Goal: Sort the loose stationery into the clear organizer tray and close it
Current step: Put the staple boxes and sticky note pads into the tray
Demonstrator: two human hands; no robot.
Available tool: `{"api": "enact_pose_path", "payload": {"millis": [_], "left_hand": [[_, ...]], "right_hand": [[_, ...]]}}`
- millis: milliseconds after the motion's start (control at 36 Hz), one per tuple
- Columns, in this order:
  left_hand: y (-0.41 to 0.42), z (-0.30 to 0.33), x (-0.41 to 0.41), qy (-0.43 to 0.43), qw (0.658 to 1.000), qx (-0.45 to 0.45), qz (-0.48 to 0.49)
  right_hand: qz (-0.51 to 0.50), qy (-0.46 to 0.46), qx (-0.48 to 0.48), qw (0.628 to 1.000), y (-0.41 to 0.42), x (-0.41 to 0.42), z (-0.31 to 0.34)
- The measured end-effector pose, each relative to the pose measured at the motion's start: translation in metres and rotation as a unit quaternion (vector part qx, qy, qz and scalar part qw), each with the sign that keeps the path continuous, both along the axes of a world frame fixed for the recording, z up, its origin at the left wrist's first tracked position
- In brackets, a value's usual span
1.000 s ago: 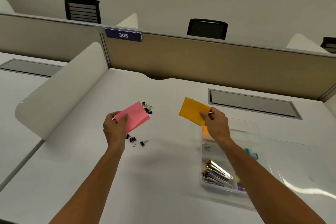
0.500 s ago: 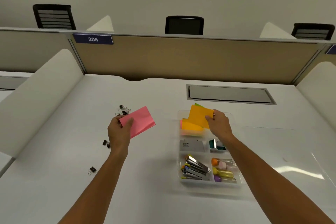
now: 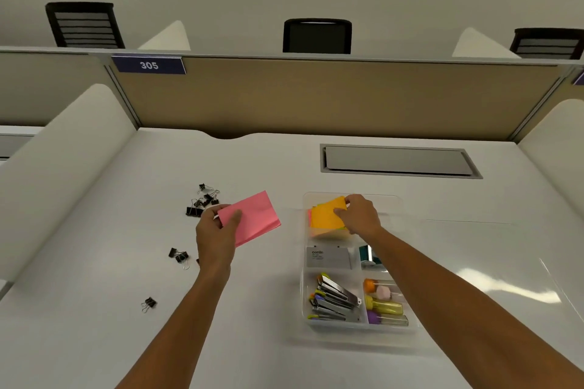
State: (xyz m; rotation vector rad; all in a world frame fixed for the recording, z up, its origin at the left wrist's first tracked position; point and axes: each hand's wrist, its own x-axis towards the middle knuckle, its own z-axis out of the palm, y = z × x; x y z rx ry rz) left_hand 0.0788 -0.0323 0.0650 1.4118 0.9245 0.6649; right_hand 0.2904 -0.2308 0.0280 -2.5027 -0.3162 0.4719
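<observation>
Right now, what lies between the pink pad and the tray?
Nothing: in the head view only bare desk separates the pink pad in the left hand from the tray.

A pink paper pad (image 3: 252, 219) sat left of the clear organizer tray (image 3: 304, 294). Inside the tray lay an orange pad (image 3: 327, 215), silver staplers (image 3: 335, 297), a teal tape dispenser (image 3: 368, 255) and yellow and purple tubes (image 3: 384, 313). Black binder clips (image 3: 202, 200) dotted the white desk (image 3: 94, 262) farther left.

One clear tray (image 3: 398, 327), one pink pad (image 3: 252, 218), three chairs (image 3: 317, 36)
</observation>
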Motion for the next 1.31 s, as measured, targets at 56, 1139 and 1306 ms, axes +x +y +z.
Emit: {"api": "enact_pose_path", "payload": {"millis": [56,1139,1306], "left_hand": [[-0.001,0.001,0.002,0.0,1.0,-0.002,-0.001],[-0.067,-0.044,0.17,0.238,0.874,0.222,-0.359],[-0.072,-0.035,0.165,0.25,0.87,0.248,-0.344]], "right_hand": [[0.028,-0.015,-0.037,0.999,0.003,0.0,-0.001],[-0.172,-0.103,0.068,0.977,-0.149,-0.04,0.023],[-0.12,-0.084,0.133,0.98,-0.141,-0.05,0.022]]}}
